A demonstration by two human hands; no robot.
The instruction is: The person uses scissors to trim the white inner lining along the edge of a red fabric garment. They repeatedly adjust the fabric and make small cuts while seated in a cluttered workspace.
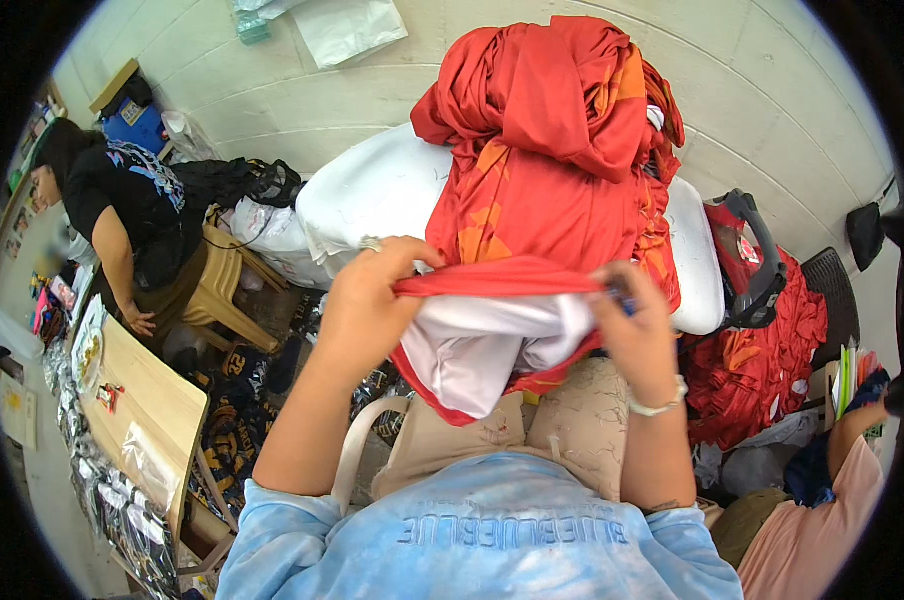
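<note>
I hold a red garment [497,275] stretched sideways over my lap, its white inner side facing me. My left hand [377,300] is closed on the garment's left end, and a ring shows on one finger. On the other end, my right hand [640,325] grips the cloth with fingers bent. A small dark blue item shows among the right fingers; its kind cannot be made out. Just beyond the garment, a large heap of red and orange cloth [562,190] covers much of a white surface [377,185].
On the left, a person [137,220] leans beside a beige plastic chair [232,285]. A wooden table [137,410] stands nearer. More red cloth [747,375] lies at right below a red and grey bag [747,260]. Another person's pink sleeve [822,520] shows at lower right.
</note>
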